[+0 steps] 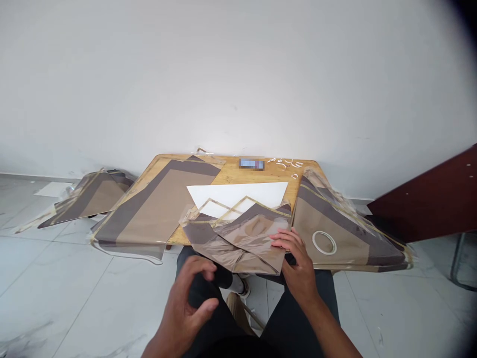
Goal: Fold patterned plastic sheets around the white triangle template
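Note:
At the table's near edge lies a folded brown wrapping sheet (pixel 257 233), glossy, with a dark border and gold lines. My right hand (pixel 298 263) grips its right side, fingers on top and thumb by the near edge. The fold overlaps a white paper sheet (pixel 242 191) behind it. Over my lap, my left hand (pixel 186 298) is raised and holds nothing, its fingers curled and the thumb apart from them. A white tape ring (pixel 324 243) rests to the right of my right hand, on another stack of wrapping sheets (pixel 343 223).
More brown sheets (pixel 164 199) cover the left of the wooden table (pixel 231 174) and overhang it. A blurred rectangular object (pixel 251 164) and white scraps (pixel 285 163) lie at the back. Further sheets (pixel 97 194) are at far left; a dark red panel (pixel 428 199) stands right.

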A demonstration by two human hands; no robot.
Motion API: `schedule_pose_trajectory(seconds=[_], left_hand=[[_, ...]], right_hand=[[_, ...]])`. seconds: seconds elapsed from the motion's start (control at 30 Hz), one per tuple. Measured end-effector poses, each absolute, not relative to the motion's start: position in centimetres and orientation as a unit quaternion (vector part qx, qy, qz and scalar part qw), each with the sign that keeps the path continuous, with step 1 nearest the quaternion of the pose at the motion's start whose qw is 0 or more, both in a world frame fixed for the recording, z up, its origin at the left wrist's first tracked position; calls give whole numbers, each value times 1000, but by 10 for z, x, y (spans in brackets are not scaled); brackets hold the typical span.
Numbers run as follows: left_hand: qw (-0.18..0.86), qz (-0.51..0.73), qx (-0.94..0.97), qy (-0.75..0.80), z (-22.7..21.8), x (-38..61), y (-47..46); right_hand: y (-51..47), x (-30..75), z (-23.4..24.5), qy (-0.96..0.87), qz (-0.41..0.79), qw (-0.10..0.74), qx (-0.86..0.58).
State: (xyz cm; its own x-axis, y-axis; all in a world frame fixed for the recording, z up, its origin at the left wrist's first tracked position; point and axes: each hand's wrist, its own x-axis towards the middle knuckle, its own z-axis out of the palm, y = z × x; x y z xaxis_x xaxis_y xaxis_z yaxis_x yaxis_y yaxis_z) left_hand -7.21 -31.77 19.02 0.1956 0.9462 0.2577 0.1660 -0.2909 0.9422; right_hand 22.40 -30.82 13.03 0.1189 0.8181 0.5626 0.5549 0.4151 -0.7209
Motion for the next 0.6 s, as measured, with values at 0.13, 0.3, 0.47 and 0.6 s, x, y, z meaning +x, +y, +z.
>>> schedule_pose_trajectory(seconds=[0.13,0.3,0.47,0.6], left_hand=[[218,388,787,427,196,-93,-294],[290,324,786,439,223,-84,-270],[311,357,716,513,260,-67,-258],[325,367,700,519,283,-60,-250]], right_hand=[[-306,226,164,-665,148,540,-494],[-305,223,197,-624,128,547,-542],[-298,224,219,-566,126,567,-585],[-295,225,233,-537,146,557,-617]])
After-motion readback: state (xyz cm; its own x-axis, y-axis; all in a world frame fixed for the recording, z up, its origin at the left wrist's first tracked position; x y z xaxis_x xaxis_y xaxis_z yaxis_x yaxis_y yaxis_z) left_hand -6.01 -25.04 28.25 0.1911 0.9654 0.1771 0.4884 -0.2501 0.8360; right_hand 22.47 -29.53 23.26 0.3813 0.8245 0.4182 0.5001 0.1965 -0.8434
